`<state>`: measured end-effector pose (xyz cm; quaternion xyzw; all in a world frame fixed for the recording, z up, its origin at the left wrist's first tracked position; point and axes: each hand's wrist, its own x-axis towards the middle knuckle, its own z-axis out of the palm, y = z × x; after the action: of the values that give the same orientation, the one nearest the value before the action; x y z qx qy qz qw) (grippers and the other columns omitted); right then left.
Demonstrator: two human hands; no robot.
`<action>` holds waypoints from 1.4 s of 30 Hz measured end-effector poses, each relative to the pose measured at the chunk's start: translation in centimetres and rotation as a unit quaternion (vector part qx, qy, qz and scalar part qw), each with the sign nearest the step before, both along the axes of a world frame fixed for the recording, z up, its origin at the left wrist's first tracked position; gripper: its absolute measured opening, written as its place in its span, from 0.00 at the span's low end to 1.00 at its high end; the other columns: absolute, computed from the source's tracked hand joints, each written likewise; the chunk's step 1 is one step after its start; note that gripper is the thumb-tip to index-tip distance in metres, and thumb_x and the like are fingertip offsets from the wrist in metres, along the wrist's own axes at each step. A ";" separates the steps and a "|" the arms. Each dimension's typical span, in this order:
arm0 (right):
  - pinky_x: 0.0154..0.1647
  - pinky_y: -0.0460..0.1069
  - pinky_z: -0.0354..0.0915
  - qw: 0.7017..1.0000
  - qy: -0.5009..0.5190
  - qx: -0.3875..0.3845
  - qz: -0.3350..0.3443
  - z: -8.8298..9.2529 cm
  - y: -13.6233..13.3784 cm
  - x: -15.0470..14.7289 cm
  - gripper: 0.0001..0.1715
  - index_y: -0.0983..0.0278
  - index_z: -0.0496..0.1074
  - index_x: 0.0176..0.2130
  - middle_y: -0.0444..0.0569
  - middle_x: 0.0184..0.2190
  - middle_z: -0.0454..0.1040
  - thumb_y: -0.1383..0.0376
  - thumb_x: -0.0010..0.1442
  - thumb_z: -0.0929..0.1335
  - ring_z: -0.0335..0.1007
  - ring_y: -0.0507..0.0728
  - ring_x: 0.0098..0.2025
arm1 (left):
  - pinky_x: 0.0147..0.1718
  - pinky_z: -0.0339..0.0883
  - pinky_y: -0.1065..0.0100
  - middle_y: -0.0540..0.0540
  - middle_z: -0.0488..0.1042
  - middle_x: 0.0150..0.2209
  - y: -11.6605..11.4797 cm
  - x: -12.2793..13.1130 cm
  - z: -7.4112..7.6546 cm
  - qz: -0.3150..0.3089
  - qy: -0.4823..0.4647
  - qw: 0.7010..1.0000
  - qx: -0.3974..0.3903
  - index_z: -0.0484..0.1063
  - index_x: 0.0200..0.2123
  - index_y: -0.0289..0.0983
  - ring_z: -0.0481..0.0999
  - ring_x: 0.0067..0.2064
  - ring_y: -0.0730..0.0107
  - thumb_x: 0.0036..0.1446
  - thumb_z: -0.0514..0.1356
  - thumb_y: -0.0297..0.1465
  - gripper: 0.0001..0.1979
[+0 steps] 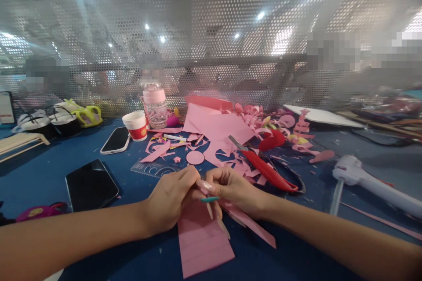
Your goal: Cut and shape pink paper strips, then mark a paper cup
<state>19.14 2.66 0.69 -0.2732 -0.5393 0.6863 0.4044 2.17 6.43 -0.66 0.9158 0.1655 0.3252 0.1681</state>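
My left hand (171,199) and my right hand (232,189) meet over the blue table, fingers pinched together on a pink paper sheet (201,241) that hangs down toward me. The sheet is cut into strips along its near end, and loose pink strips (250,224) trail under my right wrist. Both hands grip the sheet's top edge. My long painted nails cross in front of it.
Red scissors (267,171) lie just beyond my right hand among pink paper scraps (214,136). A white glue gun (365,180) lies at right. Two phones (90,184) (116,139), a clear ruler (151,169), a paper cup (136,125) and a pink bottle (154,105) stand at left. A perforated metal screen (211,44) closes the back.
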 end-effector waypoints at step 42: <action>0.13 0.41 0.60 0.998 -0.021 -0.021 -0.059 -0.3 -0.4 -0.4 0.22 0.67 0.61 0.20 0.40 0.16 0.69 0.54 0.45 0.71 0.66 0.47 0.15 | 0.23 0.64 0.68 0.46 0.66 0.27 -0.4 0.0 0.4 0.066 0.054 0.974 0.212 0.62 0.30 0.35 0.67 0.25 0.69 0.64 0.38 0.34 0.17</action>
<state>18.69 2.30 0.43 -0.3270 -0.5160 0.6665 0.4273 2.16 6.00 -0.31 0.9337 0.1621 0.3132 -0.0610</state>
